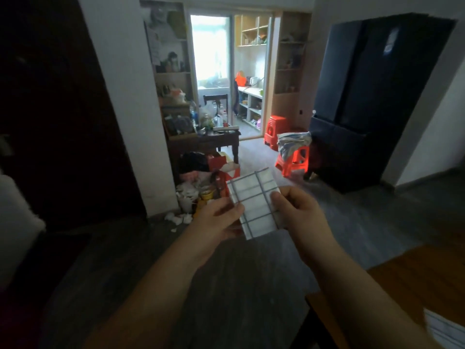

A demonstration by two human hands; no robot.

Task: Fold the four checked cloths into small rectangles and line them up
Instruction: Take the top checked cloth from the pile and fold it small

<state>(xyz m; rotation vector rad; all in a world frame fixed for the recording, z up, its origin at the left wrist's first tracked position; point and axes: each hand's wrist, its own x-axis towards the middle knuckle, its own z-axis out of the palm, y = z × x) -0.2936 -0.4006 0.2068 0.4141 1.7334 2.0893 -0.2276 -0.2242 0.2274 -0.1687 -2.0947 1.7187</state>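
A white cloth with grey check lines point(254, 200), folded into a small rectangle, is held up in the air in front of me. My left hand point(220, 219) grips its left edge with the thumb on top. My right hand point(295, 207) pinches its right edge. At the bottom right corner, another pale checked cloth point(444, 328) lies on a wooden table point(402, 280), only partly in view.
Dark floor stretches ahead. A cluttered pile of bags and boxes point(206, 182) sits by the white wall. Two red plastic stools point(293, 159) stand near a dark fridge point(372, 96), one with cloth heaped on it. A doorway leads to a bright kitchen.
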